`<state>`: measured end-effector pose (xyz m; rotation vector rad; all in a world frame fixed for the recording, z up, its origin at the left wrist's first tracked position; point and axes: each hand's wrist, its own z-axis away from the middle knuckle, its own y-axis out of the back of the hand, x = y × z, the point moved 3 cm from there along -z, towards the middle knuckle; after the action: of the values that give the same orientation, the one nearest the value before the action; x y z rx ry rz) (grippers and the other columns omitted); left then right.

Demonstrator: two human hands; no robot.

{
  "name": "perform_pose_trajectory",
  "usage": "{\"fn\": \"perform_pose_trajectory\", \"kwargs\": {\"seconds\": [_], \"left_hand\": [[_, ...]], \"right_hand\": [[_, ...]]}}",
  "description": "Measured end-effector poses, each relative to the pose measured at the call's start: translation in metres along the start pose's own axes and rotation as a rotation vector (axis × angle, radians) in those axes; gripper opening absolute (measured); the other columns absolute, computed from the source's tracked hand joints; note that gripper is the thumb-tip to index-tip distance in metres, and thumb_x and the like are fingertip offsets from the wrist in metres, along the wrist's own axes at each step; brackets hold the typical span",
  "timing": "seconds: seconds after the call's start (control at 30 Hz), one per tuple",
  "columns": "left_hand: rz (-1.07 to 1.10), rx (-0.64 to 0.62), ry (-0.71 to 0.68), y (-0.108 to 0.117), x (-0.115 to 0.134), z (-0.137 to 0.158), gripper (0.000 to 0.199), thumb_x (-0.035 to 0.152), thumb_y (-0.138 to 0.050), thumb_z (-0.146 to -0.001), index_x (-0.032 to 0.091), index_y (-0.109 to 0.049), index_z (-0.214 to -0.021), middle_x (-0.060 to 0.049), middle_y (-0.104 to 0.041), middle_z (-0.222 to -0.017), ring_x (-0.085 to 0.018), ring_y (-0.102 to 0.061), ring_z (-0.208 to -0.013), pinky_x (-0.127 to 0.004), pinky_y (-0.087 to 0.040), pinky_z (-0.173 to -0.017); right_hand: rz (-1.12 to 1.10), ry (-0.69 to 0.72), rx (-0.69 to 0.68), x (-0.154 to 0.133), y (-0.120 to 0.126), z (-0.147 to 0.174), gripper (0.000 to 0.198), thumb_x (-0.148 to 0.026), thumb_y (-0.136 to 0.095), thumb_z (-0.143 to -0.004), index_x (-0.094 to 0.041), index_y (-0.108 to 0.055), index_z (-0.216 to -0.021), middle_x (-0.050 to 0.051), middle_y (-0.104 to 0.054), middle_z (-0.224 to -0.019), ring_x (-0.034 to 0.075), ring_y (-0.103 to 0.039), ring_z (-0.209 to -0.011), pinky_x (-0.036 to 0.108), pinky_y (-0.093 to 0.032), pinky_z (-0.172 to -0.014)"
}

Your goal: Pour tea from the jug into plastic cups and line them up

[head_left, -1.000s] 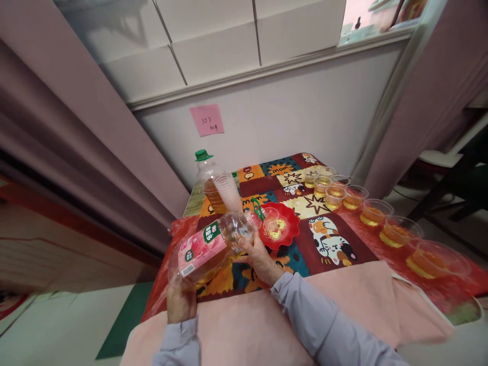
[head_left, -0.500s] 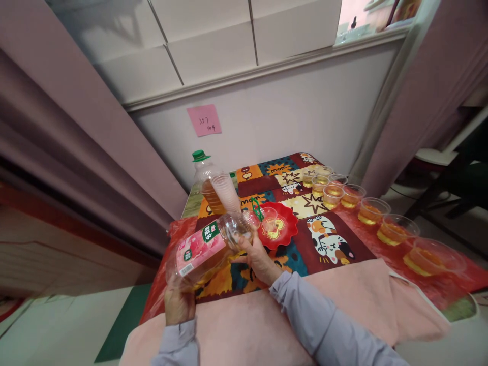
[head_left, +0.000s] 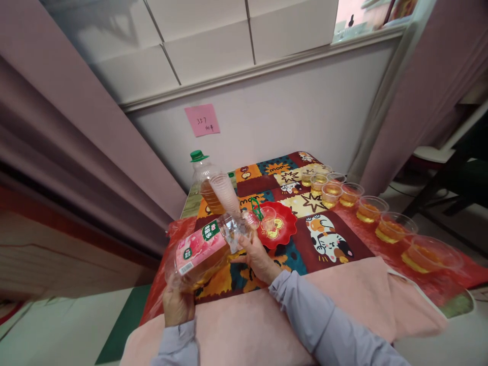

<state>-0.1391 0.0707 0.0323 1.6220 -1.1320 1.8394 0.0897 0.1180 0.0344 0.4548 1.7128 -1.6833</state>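
Observation:
A large clear bottle (head_left: 200, 245) with a pink label and amber drink inside lies tilted nearly flat between my hands. My left hand (head_left: 178, 306) is closed around its base end. Near the bottle's neck, my right hand (head_left: 256, 256) grips from below and the side. The bottle's mouth points at a clear plastic cup (head_left: 269, 219) on a red scalloped plate (head_left: 286, 237). A green loop handle (head_left: 256, 208) shows beside the mouth. Behind the bottle leans a stack of clear cups (head_left: 225, 194), next to a second bottle (head_left: 209, 190) with a green cap.
Several plastic cups (head_left: 371, 209) of yellow drink line the table's right side. A patterned mat (head_left: 247, 279) and a pink cloth (head_left: 244, 325) cover the table. A wall with a pink note (head_left: 202, 120) stands behind; a curtain (head_left: 49, 127) hangs at left.
Both hands hold the bottle in nearly the same tilted pose. The liquid near the bottle's neck looks different, with bright, broken reflections now. The view has shifted very slightly.

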Motion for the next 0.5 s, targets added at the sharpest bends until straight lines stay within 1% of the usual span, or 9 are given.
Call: {"fn": "perform_pose_trajectory", "kwargs": {"seconds": [0.17,0.27,0.37,0.5], "left_hand": [[0.029,-0.005,-0.006,0.0009,-0.0017,-0.0013,0.053,0.054,-0.095,-0.066,0.018,-0.079,-0.101,-0.007,-0.081,-0.109,-0.029,-0.073,-0.114,-0.044,-0.06,-0.103],[0.042,0.011,-0.008,0.0027,-0.0034,-0.0026,0.055,0.058,-0.095,-0.065,0.018,-0.079,-0.098,-0.007,-0.082,-0.107,-0.029,-0.074,-0.113,-0.043,-0.06,-0.102],[0.051,0.018,0.001,0.0034,-0.0043,-0.0029,0.056,0.058,-0.097,-0.063,0.019,-0.08,-0.099,-0.006,-0.082,-0.107,-0.028,-0.073,-0.113,-0.041,-0.059,-0.103],[0.05,0.011,-0.01,0.0033,-0.0046,-0.0027,0.053,0.058,-0.095,-0.068,0.02,-0.079,-0.101,-0.005,-0.081,-0.104,-0.027,-0.073,-0.114,-0.041,-0.059,-0.103]], "right_hand": [[-0.003,0.012,0.01,0.0011,0.0015,-0.0004,0.09,-0.065,-0.09,-0.077,-0.036,-0.044,-0.149,0.007,-0.065,-0.145,0.022,-0.076,-0.104,0.028,-0.068,-0.062],[0.004,0.019,0.01,0.0017,0.0025,-0.0005,0.087,-0.064,-0.089,-0.078,-0.035,-0.046,-0.148,0.008,-0.062,-0.15,0.025,-0.076,-0.111,0.029,-0.069,-0.063],[-0.001,0.02,-0.001,0.0018,0.0027,-0.0007,0.085,-0.064,-0.088,-0.08,-0.035,-0.046,-0.148,0.008,-0.061,-0.153,0.026,-0.074,-0.118,0.03,-0.07,-0.065],[-0.01,0.025,0.005,0.001,0.0022,-0.001,0.087,-0.064,-0.088,-0.079,-0.037,-0.044,-0.149,0.007,-0.062,-0.152,0.025,-0.075,-0.115,0.027,-0.069,-0.062]]}}
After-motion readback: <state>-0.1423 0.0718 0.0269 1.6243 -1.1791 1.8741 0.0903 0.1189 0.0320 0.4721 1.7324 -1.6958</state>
